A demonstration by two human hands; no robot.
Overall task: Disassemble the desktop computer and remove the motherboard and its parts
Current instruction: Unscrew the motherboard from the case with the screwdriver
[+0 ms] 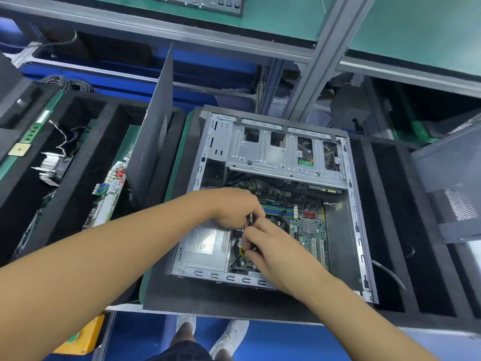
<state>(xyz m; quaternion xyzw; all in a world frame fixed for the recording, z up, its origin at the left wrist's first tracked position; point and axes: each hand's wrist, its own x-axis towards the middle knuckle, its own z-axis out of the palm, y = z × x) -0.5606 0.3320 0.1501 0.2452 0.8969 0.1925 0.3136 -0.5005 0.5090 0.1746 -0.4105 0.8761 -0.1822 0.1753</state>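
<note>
An open desktop case [354,204] lies on its side on the bench. Inside it sits the green motherboard [309,230], with a silver power supply [205,246] at lower left and a metal drive cage [276,149] at the top. My left hand [234,207] is curled over the board's middle, pinching a small dark part with a metal edge [250,219]. My right hand [268,243] is just below it, fingers curled round black cables with a yellow piece [242,250]. The hands hide what lies under them.
A loose dark side panel [153,142] stands upright left of the case. Black foam trays on the left hold a heatsink [52,165], a removed board [109,194] and a memory stick [32,131]. Another case [447,183] stands at right. A metal post [320,58] rises behind.
</note>
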